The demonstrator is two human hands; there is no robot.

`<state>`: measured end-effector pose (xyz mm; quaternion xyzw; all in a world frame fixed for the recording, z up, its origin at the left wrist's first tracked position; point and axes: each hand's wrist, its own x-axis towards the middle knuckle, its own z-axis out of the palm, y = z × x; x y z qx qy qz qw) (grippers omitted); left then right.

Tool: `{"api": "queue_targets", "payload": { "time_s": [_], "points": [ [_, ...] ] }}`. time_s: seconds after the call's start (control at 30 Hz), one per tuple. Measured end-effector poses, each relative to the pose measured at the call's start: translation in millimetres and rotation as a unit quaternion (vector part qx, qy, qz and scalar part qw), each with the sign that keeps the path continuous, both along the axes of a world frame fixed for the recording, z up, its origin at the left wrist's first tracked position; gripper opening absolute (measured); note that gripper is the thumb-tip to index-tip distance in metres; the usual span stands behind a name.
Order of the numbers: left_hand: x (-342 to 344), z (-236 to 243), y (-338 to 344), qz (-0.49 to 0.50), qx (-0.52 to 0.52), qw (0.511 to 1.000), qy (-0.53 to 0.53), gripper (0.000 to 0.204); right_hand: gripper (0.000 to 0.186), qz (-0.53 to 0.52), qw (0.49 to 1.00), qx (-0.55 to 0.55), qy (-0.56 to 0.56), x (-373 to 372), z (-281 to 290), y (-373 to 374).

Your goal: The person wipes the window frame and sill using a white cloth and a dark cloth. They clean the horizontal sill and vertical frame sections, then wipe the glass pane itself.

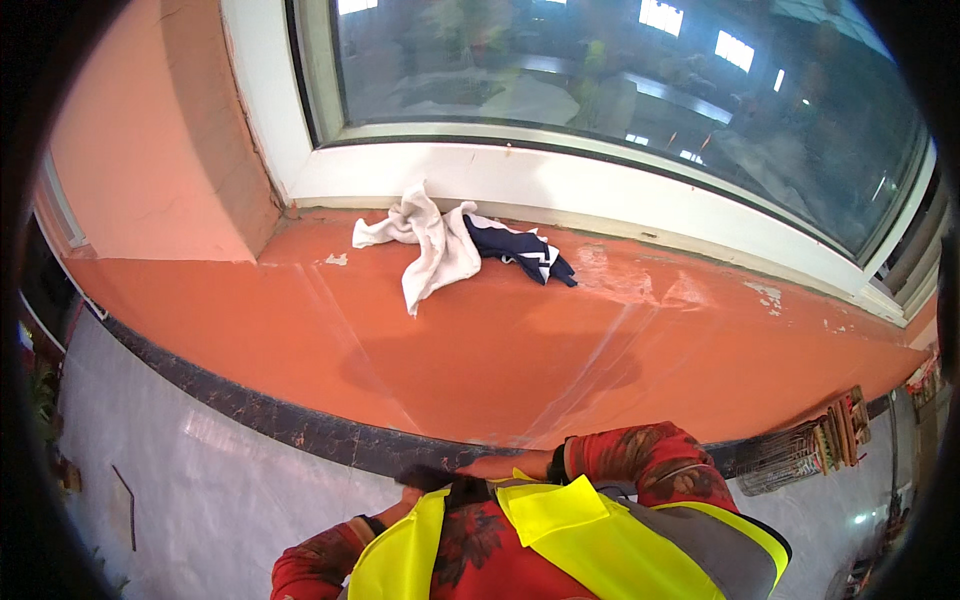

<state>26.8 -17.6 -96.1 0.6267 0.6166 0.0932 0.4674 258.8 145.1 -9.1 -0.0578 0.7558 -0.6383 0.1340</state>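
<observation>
At the far left, a grey floor (250, 470) is stretching below the orange ledge (480, 350), with a dark strip (250, 405) running between them; the left hand (403, 503) is resting low before the body, partly covered by the yellow vest (570, 520); just beside it, a dark object (428, 478) is sitting at the waist, between the hands — whether the left fingers are gripping it or lying open, I cannot tell; farther off, a crumpled white cloth (440, 240) is lying under the white window frame (420, 172); the right hand (508, 467) is extending inward near the dark object, its fingertips hiding, its grip equally unclear; a navy cloth (505, 245) with white stripes is touching the white cloth's right side; at far right, a wire rack (775, 465) is standing near the dark strip.
</observation>
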Motion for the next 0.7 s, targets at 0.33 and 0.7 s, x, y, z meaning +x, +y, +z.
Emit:
{"api": "queue_targets", "payload": {
  "time_s": [0.33,0.7],
  "points": [
    [-17.7,33.8,-32.0,0.004,-0.128,0.986,-0.109,0.037,0.057,0.01,0.999,0.038,0.019,-1.5,-33.2,5.1],
    [-24.0,-23.5,-26.9,-0.02,0.073,0.993,0.087,0.037,0.052,0.021,0.975,0.221,0.002,-5.3,-27.4,8.3]
  ]
}}
